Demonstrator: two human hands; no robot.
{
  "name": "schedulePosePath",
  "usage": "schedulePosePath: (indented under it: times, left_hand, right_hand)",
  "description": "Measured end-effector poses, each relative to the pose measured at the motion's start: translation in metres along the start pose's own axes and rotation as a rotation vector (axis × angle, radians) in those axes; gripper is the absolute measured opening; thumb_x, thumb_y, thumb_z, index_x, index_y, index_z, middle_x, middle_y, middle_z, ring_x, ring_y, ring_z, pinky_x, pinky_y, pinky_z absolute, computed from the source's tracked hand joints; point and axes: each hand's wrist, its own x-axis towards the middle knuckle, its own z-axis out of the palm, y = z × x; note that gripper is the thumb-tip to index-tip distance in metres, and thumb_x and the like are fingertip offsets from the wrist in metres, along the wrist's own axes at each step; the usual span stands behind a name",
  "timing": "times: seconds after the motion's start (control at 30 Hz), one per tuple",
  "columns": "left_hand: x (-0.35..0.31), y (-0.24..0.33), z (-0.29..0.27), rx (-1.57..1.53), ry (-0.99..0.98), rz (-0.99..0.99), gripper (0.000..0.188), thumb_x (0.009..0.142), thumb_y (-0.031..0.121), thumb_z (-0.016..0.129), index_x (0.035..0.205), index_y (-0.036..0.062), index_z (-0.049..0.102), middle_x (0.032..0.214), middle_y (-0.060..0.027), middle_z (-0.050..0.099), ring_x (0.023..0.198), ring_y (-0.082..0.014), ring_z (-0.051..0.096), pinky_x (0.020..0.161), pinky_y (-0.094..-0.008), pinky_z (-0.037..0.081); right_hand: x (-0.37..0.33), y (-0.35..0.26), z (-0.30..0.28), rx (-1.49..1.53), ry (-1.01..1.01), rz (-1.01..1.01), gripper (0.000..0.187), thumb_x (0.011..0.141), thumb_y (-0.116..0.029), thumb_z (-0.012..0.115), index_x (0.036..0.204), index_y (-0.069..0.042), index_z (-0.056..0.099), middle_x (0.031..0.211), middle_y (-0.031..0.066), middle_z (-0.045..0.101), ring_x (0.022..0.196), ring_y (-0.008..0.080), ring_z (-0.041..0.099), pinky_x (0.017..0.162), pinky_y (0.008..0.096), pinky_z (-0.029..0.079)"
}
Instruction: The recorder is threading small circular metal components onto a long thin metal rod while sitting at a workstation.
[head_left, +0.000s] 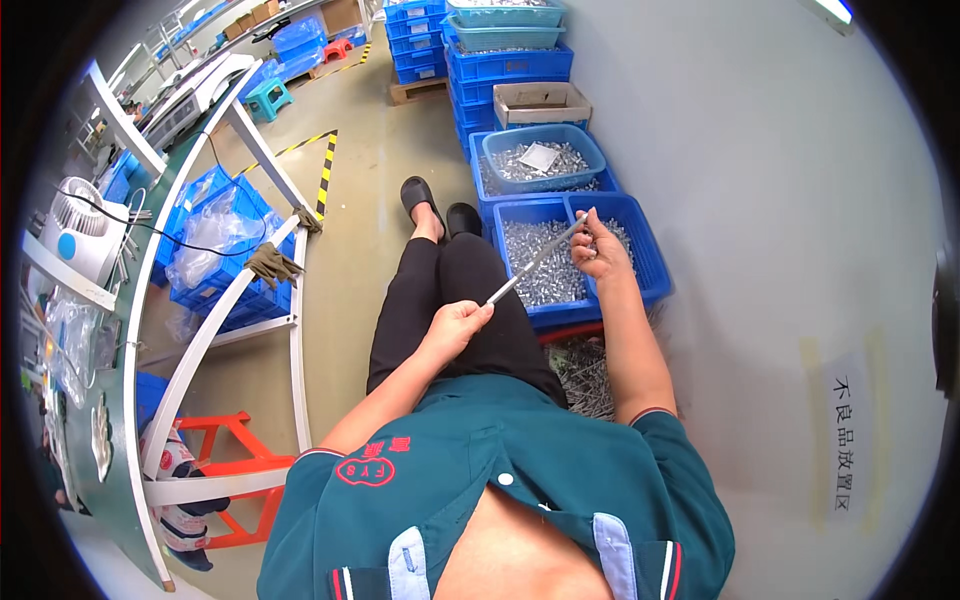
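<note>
Head view: the rod (505, 288), thin and grey, is held slantwise above the seated person's lap and the divided blue bin (553, 318), its near end to the left and its far end to the right. The left hand (460, 328) is closed on the near end, thumb uppermost, above the dark-trousered thighs. The right hand (603, 250) pinches the far end between its fingertips, the other fingers curled in — its position is over the right part of the bin. Whether that hand touches the contents cannot be told.

Small metal parts (532, 238) fill the bin's left compartment; similar pieces show in the right one, partly hidden by the hand. Beyond the bin, a pale blue tub (593, 173) of metal pieces, with a white square (538, 157) on top, sits in another blue bin. Farther off are an open box (543, 119) and stacked crates (510, 68). On the near side, beside the right forearm, lies a heap of thin metal pieces (583, 378).

To the left stands a green-topped table (122, 470) on a white frame, bearing a fan (95, 235); an orange stool (238, 540) is near its legs — a turquoise stool (268, 98) is farther off.
</note>
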Motion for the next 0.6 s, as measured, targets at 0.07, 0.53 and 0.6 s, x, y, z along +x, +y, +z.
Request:
schedulePosePath:
  times: [0.07, 0.53, 0.6]
  left_hand:
    - [0.003, -0.003, 0.004, 0.048, 0.03, -0.007, 0.036, 0.089, 0.029, 0.058, 0.061, 0.0066, 0.052, 0.055, 0.0081, 0.04, 0.051, -0.0021, 0.033, 0.045, -0.023, 0.027]
    - [0.022, -0.006, 0.01, 0.038, 0.07, -0.008, 0.038, 0.089, 0.03, 0.057, 0.06, 0.0063, 0.051, 0.054, 0.0066, 0.041, 0.05, -0.0031, 0.034, 0.045, -0.0238, 0.027]
    - [0.024, -0.01, 0.007, 0.028, 0.064, -0.005, 0.038, 0.089, 0.031, 0.057, 0.06, 0.0062, 0.051, 0.053, 0.0061, 0.041, 0.05, -0.0033, 0.034, 0.045, -0.0241, 0.027]
  right_hand:
    - [-0.001, -0.002, 0.004, 0.004, 0.024, -0.029, 0.026, 0.084, -0.033, 0.062, 0.091, -0.008, 0.055, 0.07, -0.0005, 0.05, 0.051, 0.0048, 0.04, 0.036, 0.0153, 0.026]
    - [0.003, -0.003, 0.014, 0.019, -0.15, -0.092, 0.023, 0.087, -0.028, 0.059, 0.093, -0.006, 0.058, 0.071, 0.0002, 0.05, 0.052, 0.0056, 0.039, 0.037, 0.0165, 0.028]
    - [0.002, -0.005, 0.018, -0.059, -0.117, -0.122, 0.022, 0.088, -0.028, 0.058, 0.093, -0.006, 0.058, 0.071, 0.0, 0.05, 0.052, 0.0055, 0.039, 0.037, 0.0162, 0.027]
